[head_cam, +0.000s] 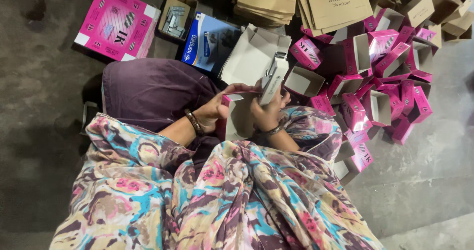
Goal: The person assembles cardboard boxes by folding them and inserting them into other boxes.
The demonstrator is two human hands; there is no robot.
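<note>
Pink-and-white small cardboard box (236, 115) held open over the lap, above the patterned cloth (212, 195). Left hand (217, 109) closed round its left wall, fingers curled over the rim. Right hand (269, 112) gripping the right side and pinching a silver metal stapler (273, 78) upright against the box edge. Heap of finished pink boxes (380, 77) just right, on concrete floor (39, 131); flat brown cardboard stack (335, 3) beyond.

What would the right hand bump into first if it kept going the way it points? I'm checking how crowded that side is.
The right hand points up-frame holding a stapler; first beyond looks like the open grey-lined box, though depth is unclear.
</note>
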